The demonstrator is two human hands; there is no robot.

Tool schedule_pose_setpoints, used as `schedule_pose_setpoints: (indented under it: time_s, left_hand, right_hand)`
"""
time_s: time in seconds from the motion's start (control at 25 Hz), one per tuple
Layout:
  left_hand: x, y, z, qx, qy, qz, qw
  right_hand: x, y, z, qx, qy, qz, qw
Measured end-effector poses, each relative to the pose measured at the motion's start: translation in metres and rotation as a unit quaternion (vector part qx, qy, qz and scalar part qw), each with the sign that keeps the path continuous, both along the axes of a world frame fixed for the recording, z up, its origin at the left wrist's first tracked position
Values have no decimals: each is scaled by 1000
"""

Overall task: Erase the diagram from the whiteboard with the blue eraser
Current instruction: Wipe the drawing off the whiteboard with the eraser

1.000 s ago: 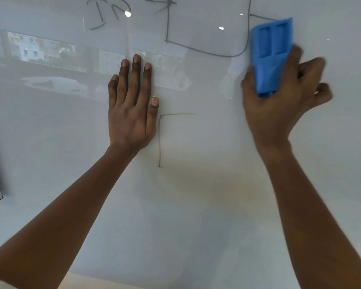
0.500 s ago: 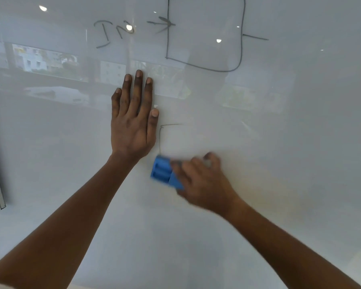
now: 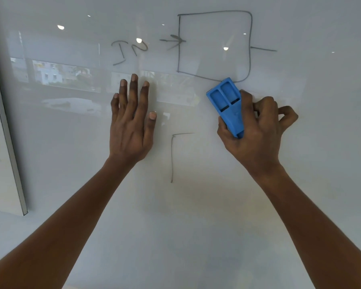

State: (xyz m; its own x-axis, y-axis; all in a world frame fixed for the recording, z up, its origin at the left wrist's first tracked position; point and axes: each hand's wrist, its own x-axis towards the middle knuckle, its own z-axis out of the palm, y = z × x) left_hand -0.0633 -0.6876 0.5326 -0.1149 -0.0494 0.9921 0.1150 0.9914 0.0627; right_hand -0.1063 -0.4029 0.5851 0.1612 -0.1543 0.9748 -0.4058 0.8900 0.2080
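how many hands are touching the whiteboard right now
1: the left hand lies flat on the whiteboard. The right hand grips the blue eraser; its own contact is unclear.

The left hand (image 3: 131,119) lies flat against the whiteboard (image 3: 300,184), fingers spread and pointing up. The right hand (image 3: 256,130) grips the blue eraser (image 3: 226,103), whose upper end touches the bottom line of the drawn box (image 3: 215,45). An arrow (image 3: 172,41) points into the box's left side, with the letters "In" (image 3: 129,51) further left. A short line (image 3: 263,49) leaves the box's right side. Between the two hands, lower down, a leftover corner stroke (image 3: 172,155) remains. The board's metal edge (image 3: 6,130) runs down at far left.
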Motion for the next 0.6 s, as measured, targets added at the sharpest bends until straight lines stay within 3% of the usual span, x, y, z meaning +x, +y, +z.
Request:
schedule_pose_setpoints:
  time_s: [0.24,0.36,0.48,0.6]
  left_hand:
    - [-11,-7,-3,-45,-2,74,996]
    - [-12,-11,-2,-49,4,67,997]
    - [-12,-11,-3,-51,5,65,997]
    - [-11,-10,-4,-48,2,61,997]
  right_hand:
    - [6,-32,-23,-92,-43,36,994]
    - [16,-61,-82,109,-50,62,991]
    - [26,-69,-157,342,-30,62,937]
    - [25,-64,-161,431,7,50,901]
